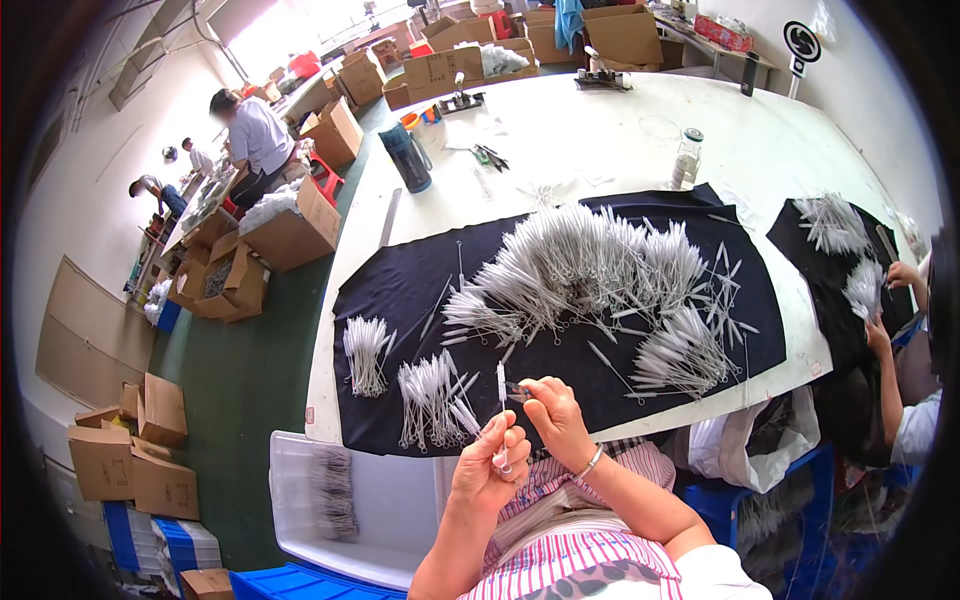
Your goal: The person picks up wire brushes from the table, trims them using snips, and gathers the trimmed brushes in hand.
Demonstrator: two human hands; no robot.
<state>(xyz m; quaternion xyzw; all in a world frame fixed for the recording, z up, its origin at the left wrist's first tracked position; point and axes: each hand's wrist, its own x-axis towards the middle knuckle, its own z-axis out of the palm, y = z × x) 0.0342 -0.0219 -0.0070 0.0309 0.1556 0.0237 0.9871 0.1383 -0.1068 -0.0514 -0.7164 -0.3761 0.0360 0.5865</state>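
My left hand (485, 465) is closed around the wire stem of a thin white-bristled brush (501, 376), held upright with its looped end below the fingers. Close beside it, my right hand (560, 420) pinches a small dark tool (517, 390) against the bristle part; its exact kind is too small to make out. In front of both hands, a large heap of similar brushes (590, 255) lies on a dark cloth (400, 290). Smaller bundles of brushes (430, 395) rest at the near left, and another pile (685, 355) at the near right.
A white plastic bin (400, 510) with brushes inside stands below the table's near edge. On the white table (600, 120) are a dark flask (405, 160), a glass bottle (687, 160) and pliers (490, 157). At the right, a co-worker's hands (880, 325) hold brushes. Cardboard boxes (290, 235) stand leftward.
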